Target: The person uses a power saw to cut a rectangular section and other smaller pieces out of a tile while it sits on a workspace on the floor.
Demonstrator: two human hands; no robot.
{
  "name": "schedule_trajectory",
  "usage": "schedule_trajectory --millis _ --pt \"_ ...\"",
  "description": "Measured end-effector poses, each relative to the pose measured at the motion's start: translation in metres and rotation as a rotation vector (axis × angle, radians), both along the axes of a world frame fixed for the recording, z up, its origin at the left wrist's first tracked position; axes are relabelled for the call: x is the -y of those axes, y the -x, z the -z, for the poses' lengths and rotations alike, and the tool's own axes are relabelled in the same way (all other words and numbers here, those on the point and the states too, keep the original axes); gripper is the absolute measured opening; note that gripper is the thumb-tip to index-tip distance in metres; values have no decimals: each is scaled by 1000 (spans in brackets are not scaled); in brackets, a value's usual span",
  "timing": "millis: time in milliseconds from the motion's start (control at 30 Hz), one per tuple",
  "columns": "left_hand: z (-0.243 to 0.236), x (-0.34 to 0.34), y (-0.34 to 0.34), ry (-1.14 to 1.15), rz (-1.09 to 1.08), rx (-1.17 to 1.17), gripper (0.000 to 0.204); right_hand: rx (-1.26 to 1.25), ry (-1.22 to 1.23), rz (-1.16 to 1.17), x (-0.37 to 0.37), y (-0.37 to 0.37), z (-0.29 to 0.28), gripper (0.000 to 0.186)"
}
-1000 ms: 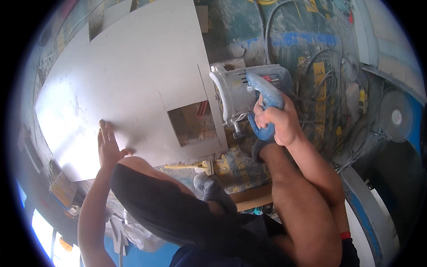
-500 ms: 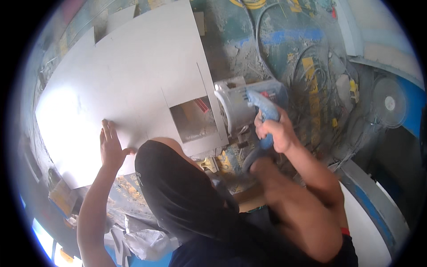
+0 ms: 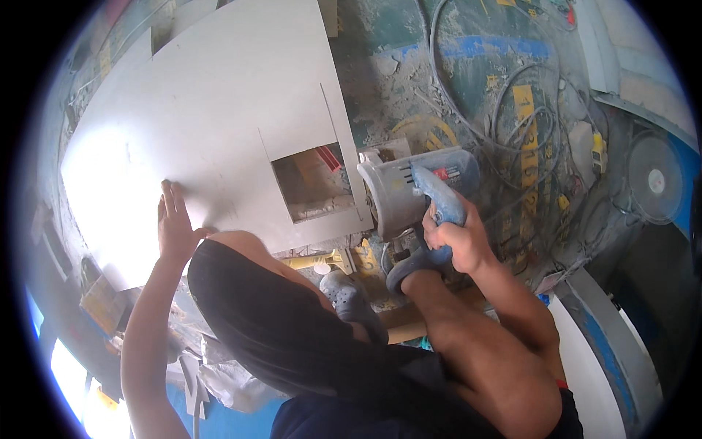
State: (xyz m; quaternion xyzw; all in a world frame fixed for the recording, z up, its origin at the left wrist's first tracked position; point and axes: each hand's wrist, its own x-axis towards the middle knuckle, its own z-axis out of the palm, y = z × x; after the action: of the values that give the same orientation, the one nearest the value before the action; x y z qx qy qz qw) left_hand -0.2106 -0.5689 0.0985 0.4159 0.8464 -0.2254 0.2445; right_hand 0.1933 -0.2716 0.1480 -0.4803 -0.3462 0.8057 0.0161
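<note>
My left hand lies flat with fingers stretched out on a large white panel. Near the panel's right side is a square cut-out, with thin slits running past its corners. My right hand is wrapped round the blue handle of a handheld power cutter. Its dusty grey, rounded cover stands just off the panel's right edge, close to the floor. The cover hides any blade. A red striped piece shows through the cut-out.
Grey cables coil over the dusty green floor at the right. A yellow-handled tool lies by the panel's near edge, beside my shoe. A round clear disc-shaped object is at the far right. Crumpled plastic lies lower left.
The view has shifted a little. My bent left knee has swung left, uncovering my shoe and the yellow-handled tool. The cutter is slightly lower in view; both hands keep their hold.
</note>
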Motion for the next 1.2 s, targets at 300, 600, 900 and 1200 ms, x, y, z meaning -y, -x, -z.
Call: schedule_trajectory --millis 300,600,900,1200 --pt "4 2 2 -22 39 -17 120 18 52 8 5 -15 -8 27" --pt "11 8 6 -20 77 -65 120 -3 43 -17 9 -23 -6 23" --pt "21 18 12 -38 159 -100 120 32 69 -10 11 -26 -7 21" --pt "21 22 14 38 168 -139 121 53 55 -38 12 -26 -7 23"
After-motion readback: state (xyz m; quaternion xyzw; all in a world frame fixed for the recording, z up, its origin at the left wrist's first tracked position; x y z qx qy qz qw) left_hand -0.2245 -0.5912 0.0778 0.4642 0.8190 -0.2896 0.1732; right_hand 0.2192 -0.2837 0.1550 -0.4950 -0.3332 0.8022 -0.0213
